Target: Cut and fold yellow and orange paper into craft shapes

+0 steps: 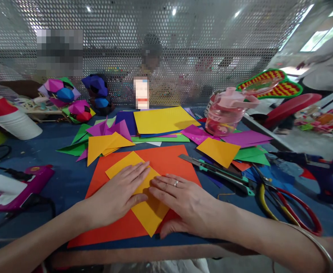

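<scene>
A golden-yellow sheet of paper [152, 223] lies slantwise on a larger orange-red sheet [172, 157] near the table's front edge. My left hand [123, 189] rests flat on its left part, fingers stretched out toward the upper right. On the right part lies my right hand [180, 201], a ring on one finger, its fingers extended and its thumb reaching past the sheet's lower right edge. Both palms face down, pressing on the paper without gripping it. Just right of the orange-red sheet lies a utility knife [212, 170] with its blade out.
Folded yellow pieces [105, 146], purple and green ones surround a yellow stack [166, 119]. Right are a pink bottle [226, 113], pliers [264, 193], red-handled scissors [300, 212] and a glue gun [322, 170]. Left are a purple power strip [21, 189], paper cups [21, 121] and paper polyhedra [66, 94].
</scene>
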{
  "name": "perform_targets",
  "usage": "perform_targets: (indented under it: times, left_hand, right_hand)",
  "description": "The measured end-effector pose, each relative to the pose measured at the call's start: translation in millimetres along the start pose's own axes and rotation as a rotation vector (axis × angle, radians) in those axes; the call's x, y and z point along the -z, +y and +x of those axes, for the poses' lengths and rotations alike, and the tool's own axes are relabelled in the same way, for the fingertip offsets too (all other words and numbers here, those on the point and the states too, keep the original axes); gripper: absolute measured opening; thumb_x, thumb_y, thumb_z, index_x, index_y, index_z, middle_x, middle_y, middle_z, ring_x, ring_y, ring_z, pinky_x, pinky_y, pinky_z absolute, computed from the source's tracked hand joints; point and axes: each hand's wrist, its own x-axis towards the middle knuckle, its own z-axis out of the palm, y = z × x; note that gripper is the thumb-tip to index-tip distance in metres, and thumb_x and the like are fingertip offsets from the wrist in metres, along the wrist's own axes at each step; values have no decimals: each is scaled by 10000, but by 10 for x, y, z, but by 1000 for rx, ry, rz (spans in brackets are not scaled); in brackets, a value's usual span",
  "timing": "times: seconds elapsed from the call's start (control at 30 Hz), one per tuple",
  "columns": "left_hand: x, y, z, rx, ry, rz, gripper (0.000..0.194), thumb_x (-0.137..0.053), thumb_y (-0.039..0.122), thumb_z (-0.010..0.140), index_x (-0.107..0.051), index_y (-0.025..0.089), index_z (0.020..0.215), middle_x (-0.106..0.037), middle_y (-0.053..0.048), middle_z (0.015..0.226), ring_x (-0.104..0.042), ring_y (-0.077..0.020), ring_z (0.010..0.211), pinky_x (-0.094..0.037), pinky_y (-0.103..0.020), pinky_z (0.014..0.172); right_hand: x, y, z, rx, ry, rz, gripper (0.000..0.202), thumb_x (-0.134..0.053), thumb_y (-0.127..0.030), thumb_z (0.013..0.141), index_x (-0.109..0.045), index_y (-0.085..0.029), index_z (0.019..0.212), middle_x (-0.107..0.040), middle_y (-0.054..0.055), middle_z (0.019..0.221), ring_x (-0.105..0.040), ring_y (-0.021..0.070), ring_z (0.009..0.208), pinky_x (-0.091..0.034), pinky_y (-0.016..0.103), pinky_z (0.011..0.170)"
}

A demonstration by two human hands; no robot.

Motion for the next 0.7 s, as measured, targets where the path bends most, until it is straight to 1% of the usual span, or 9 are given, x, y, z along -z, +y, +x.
perform_targets:
  times: [0.07, 0.13, 0.23, 0.3, 0.4, 0.47, 0.53, 0.6, 0.7]
  left_hand:
    - [-26, 23, -1, 13, -14, 4, 666, -303, 571, 1089, -262, 197, 1638, -193, -104, 1715, -182, -277, 1589, -234, -496, 1281]
    - [-22, 39, -17, 21, -44, -2, 699, -296, 586, 1085, -206, 184, 1650, -140, -106, 1723, -132, -283, 1597, -197, -511, 1288]
    - [30, 30, -69, -11, -83, -42, 770, -305, 640, 1062, -114, 198, 1663, -73, -106, 1728, -76, -291, 1601, -169, -528, 1289]
    - [67, 9, -107, -57, -101, -80, 853, -322, 712, 1020, -44, 229, 1666, -42, -104, 1729, -62, -299, 1600, -165, -533, 1288]
    - [72, -4, -137, -112, -125, -80, 1007, -409, 805, 925, 35, 275, 1657, -27, -100, 1727, -80, -324, 1595, -158, -556, 1282]
    - [26, 16, -140, -107, -117, -12, 939, -464, 698, 990, 70, 295, 1649, -53, -86, 1727, -114, -319, 1591, -179, -565, 1276]
    - [-48, 51, -145, -89, -72, 84, 820, -453, 420, 1072, 136, 306, 1631, -86, -63, 1726, -152, -294, 1587, -221, -557, 1270]
    - [-127, 90, -165, -89, 0, 156, 868, -421, 171, 1019, 200, 302, 1611, -115, -49, 1725, -184, -275, 1582, -268, -541, 1261]
    - [-204, 136, -215, -129, 137, 182, 917, -399, 50, 934, 143, 276, 1638, -220, -53, 1707, -272, -259, 1559, -338, -514, 1238]
  right_hand:
    - [-4, -17, -4, 3, 11, -45, 768, -641, -631, 919, -587, -11, 1370, -644, 249, 1391, -629, 342, 1296, -501, 501, 1123]
    - [1, -33, -8, 53, 36, -108, 620, -578, -538, 998, -620, -6, 1313, -684, 241, 1330, -668, 333, 1238, -552, 483, 1061]
    - [45, -53, -14, 107, 78, -195, 382, -406, -289, 1097, -668, -27, 1192, -759, 191, 1181, -742, 274, 1068, -620, 401, 921]
    - [86, -59, -20, 88, 70, -218, 366, -324, -140, 1085, -675, -53, 1141, -780, 157, 1119, -760, 231, 974, -630, 353, 855]
    - [118, -55, -38, 58, 58, -200, 366, -307, -76, 1062, -672, -80, 1091, -779, 142, 1122, -756, 209, 966, -621, 326, 857]
    - [109, -48, -58, 53, 75, -194, 328, -343, -74, 1052, -671, -87, 1050, -776, 143, 1125, -755, 214, 954, -618, 331, 855]
    - [85, -45, -83, 58, 84, -198, 286, -381, -72, 1037, -667, -89, 1033, -771, 150, 1130, -754, 224, 945, -618, 343, 842]
    - [62, -46, -105, 55, 83, -192, 249, -412, -76, 1030, -660, -98, 1038, -768, 153, 1122, -752, 217, 936, -611, 335, 828]
    - [50, -55, -114, -5, 84, -158, 201, -457, -134, 1048, -657, -142, 1029, -775, 122, 1028, -746, 174, 858, -588, 284, 782]
